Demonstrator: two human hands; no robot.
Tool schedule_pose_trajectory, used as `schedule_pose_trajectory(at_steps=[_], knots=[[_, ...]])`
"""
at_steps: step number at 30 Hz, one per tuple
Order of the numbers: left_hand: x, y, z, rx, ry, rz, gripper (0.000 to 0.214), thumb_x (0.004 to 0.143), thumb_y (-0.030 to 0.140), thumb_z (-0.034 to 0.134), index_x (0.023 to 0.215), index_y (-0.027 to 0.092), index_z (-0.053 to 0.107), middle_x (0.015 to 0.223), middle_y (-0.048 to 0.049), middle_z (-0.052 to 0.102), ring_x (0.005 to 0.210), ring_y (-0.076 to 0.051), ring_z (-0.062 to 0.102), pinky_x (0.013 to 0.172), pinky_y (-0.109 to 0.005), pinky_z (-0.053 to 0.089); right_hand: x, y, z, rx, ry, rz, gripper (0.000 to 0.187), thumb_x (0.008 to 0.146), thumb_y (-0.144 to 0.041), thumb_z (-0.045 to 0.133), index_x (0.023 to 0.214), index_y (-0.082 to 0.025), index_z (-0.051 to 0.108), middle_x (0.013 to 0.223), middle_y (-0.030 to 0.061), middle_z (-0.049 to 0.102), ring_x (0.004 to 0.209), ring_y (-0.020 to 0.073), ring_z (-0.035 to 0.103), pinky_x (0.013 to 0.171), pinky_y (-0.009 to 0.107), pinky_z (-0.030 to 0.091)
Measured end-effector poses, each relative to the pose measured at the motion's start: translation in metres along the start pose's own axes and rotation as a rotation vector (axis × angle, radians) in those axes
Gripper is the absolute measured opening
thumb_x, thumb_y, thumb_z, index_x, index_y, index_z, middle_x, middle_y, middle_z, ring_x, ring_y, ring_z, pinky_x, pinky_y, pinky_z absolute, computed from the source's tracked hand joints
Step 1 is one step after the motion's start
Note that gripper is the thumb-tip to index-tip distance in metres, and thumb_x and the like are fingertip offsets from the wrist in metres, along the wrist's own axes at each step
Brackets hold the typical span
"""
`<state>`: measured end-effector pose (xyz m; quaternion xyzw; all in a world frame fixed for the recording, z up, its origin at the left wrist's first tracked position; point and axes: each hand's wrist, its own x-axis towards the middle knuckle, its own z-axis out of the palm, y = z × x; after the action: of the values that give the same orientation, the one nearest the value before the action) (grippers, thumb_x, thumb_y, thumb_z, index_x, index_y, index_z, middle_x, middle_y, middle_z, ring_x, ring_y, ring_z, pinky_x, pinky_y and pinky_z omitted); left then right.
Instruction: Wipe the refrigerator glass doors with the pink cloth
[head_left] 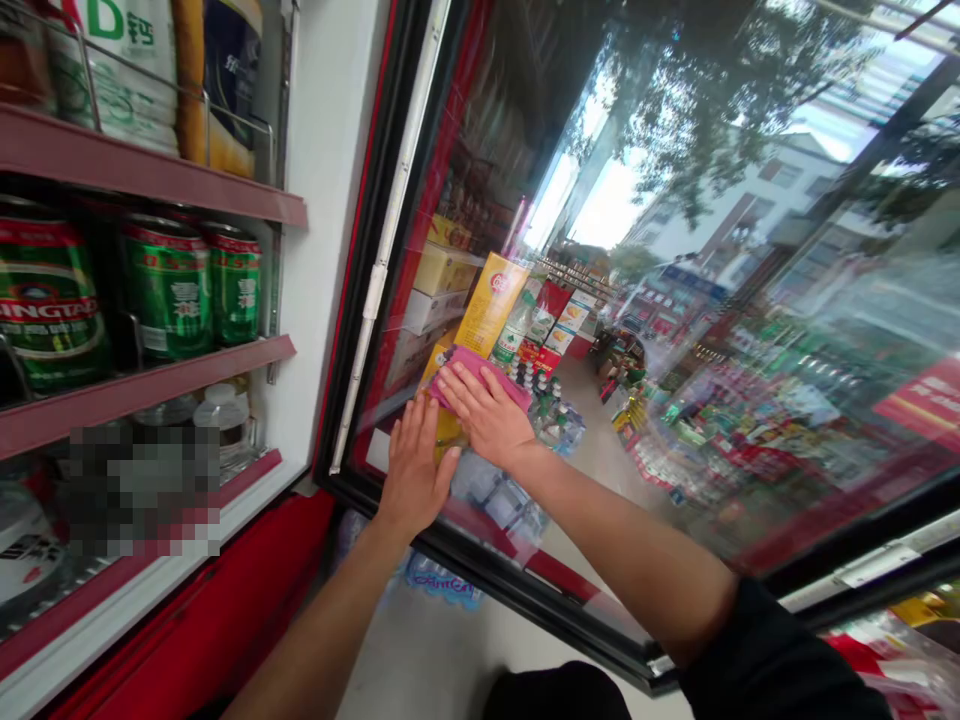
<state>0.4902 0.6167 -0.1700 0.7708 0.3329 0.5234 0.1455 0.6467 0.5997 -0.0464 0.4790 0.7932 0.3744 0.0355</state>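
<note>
A pink cloth (pixel 517 392) lies pressed to the inner glass pane (pixel 645 500) of an open fridge door. On top of it, my right hand (pixel 486 410) holds it against the glass with the fingers laid out nearly straight. Just below and to the left, my left hand (pixel 414 465) rests flat on the same pane, fingers stretched out and holding nothing. Part of the cloth is hidden under the right hand.
Left of the door stands the fridge, with shelves (pixel 150 385) of green beer cans (pixel 166 285) and bottles. A black seal frames the door, with a white metal strip (pixel 397 200). Shop goods and a street show in the glass. Wrapped bottle packs (pixel 446 580) sit on the floor.
</note>
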Motion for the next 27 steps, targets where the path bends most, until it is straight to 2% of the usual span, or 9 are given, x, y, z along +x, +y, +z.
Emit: schedule_pose_trajectory(at_steps=[3, 7, 9, 11, 14, 20, 24, 27], knots=[[0.001, 0.001, -0.004, 0.008, 0.026, -0.006, 0.077, 0.111, 0.044, 0.044, 0.177, 0.022, 0.011, 0.182, -0.0198, 0.023, 0.171, -0.036, 0.019, 0.134, -0.067, 0.027, -0.033, 0.019, -0.023, -0.037, 0.012, 0.078, 0.072, 0.107, -0.025, 0.050, 0.174, -0.011, 0.027, 0.181, 0.0100, 0.031, 0.170, 0.0271, 0.023, 0.140, 0.051, 0.009], [0.000, 0.001, -0.010, 0.019, 0.013, -0.007, 0.077, 0.111, 0.043, 0.045, 0.177, 0.023, 0.011, 0.183, -0.0184, 0.020, 0.171, -0.036, 0.017, 0.134, -0.066, 0.026, -0.083, 0.043, -0.047, -0.134, 0.033, 0.180, 0.075, 0.108, -0.039, 0.056, 0.174, -0.013, 0.029, 0.180, 0.0126, 0.034, 0.169, 0.0312, 0.026, 0.139, 0.052, -0.004], [0.000, 0.001, -0.013, 0.020, 0.003, -0.006, 0.077, 0.111, 0.043, 0.044, 0.177, 0.023, 0.011, 0.184, -0.0177, 0.019, 0.172, -0.035, 0.016, 0.135, -0.065, 0.025, -0.096, 0.050, -0.051, -0.167, 0.033, 0.185, 0.077, 0.109, -0.041, 0.056, 0.174, -0.014, 0.028, 0.179, 0.0128, 0.035, 0.169, 0.0321, 0.027, 0.139, 0.052, -0.007], [0.000, 0.000, -0.016, 0.018, -0.001, -0.006, 0.077, 0.111, 0.043, 0.044, 0.177, 0.023, 0.011, 0.184, -0.0169, 0.019, 0.172, -0.035, 0.016, 0.136, -0.065, 0.024, -0.096, 0.051, -0.050, -0.184, 0.037, 0.180, 0.076, 0.109, -0.037, 0.054, 0.175, -0.014, 0.024, 0.179, 0.0122, 0.035, 0.168, 0.0324, 0.028, 0.139, 0.052, -0.006], [0.001, -0.001, -0.022, 0.015, 0.005, -0.013, 0.077, 0.111, 0.043, 0.045, 0.177, 0.024, 0.011, 0.184, -0.0161, 0.021, 0.172, -0.034, 0.017, 0.136, -0.064, 0.024, -0.076, 0.043, -0.045, -0.168, 0.050, 0.183, 0.075, 0.110, -0.032, 0.051, 0.176, -0.014, 0.019, 0.179, 0.0124, 0.034, 0.168, 0.0327, 0.029, 0.139, 0.055, -0.003], [-0.002, -0.008, -0.033, 0.034, 0.007, -0.022, 0.076, 0.111, 0.043, 0.045, 0.177, 0.023, 0.014, 0.183, -0.0169, 0.022, 0.171, -0.035, 0.018, 0.135, -0.066, 0.025, -0.009, 0.018, -0.029, -0.040, 0.033, 0.105, 0.077, 0.108, -0.024, 0.048, 0.176, -0.013, 0.016, 0.181, 0.0119, 0.029, 0.170, 0.0315, 0.023, 0.139, 0.057, 0.008], [-0.003, -0.016, -0.037, 0.049, 0.021, -0.026, 0.076, 0.110, 0.044, 0.046, 0.177, 0.024, 0.015, 0.183, -0.0166, 0.023, 0.171, -0.034, 0.019, 0.135, -0.066, 0.025, 0.032, 0.008, -0.014, 0.037, 0.065, 0.047, 0.079, 0.107, -0.023, 0.045, 0.177, -0.012, 0.008, 0.183, 0.0127, 0.025, 0.171, 0.0312, 0.020, 0.140, 0.059, 0.010], [-0.002, -0.022, -0.040, 0.056, 0.049, -0.047, 0.076, 0.110, 0.043, 0.046, 0.177, 0.026, 0.015, 0.183, -0.0156, 0.023, 0.171, -0.034, 0.019, 0.135, -0.066, 0.025, 0.062, 0.003, -0.001, 0.083, 0.091, 0.001, 0.078, 0.106, -0.021, 0.041, 0.177, -0.010, 0.009, 0.183, 0.0133, 0.025, 0.172, 0.0316, 0.016, 0.140, 0.061, 0.013]])
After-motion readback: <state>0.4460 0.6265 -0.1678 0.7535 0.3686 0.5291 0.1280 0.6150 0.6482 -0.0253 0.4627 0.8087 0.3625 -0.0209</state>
